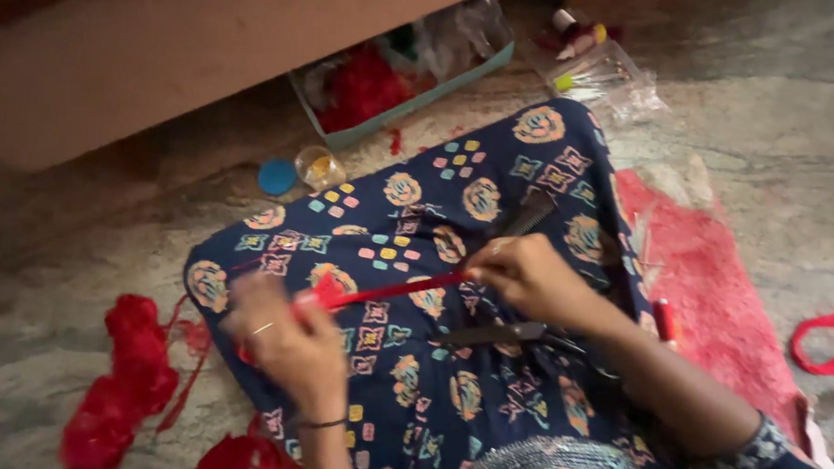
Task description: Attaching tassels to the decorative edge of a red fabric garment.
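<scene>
A: What is closest to the camera?

B: A lap covered in dark blue patterned cloth, which serves as the work surface. The person sits on a grey stone floor. Both hands are over the lap.

A: What are the hands doing?

B: They are apart, each pinched shut on one end of a red strip. The left hand grips the lower end, where the strip looks bunched; this hand is blurred, so the finger detail is unclear. The right hand pinches the upper end. The strip runs straight between them, seemingly pulled taut so it stays flat.

A: Any tools?

B: Dark scissors lie on the lap just under the right wrist, within easy reach. A dark comb rests on the cloth just beyond the right hand.

A: And around the lap?

B: Heaps of red scraps lie on the floor by the left hand. A pink mat lies on the right side, with a red loop past its edge.

A: Further away?

B: A small clear jar and its blue lid sit on the floor. Behind them a pale green tray holds red material, tucked half under a wooden ledge. A clear plastic packet lies near the top right.
</scene>
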